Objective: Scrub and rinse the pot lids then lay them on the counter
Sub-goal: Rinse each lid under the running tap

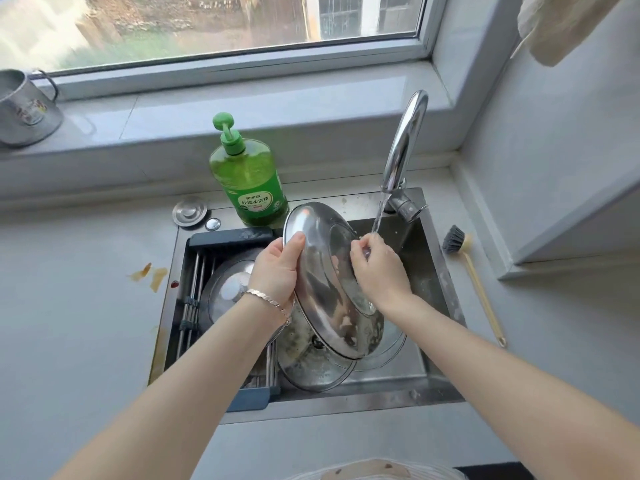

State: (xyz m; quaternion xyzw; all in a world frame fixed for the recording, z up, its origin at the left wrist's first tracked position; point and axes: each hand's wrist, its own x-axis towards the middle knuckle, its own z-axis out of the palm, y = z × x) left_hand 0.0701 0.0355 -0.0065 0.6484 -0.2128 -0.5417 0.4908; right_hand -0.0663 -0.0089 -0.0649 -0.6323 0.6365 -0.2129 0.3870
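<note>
Two hands are on a steel lid [322, 271] tilted above the sink [415, 244]. The left hand [277, 268] grips its rim; the right hand [377, 271] curls against its face under the tap [403, 143] stream, grasp unclear.

Inside the sink [346, 398], rack [197, 271] and lids [311, 372] leave little room. Behind it stand bottle [249, 181] and tap [405, 140]; right of it a brush [474, 271] lies on the table [69, 306], and left of it the table lies open beyond stains [152, 275].
</note>
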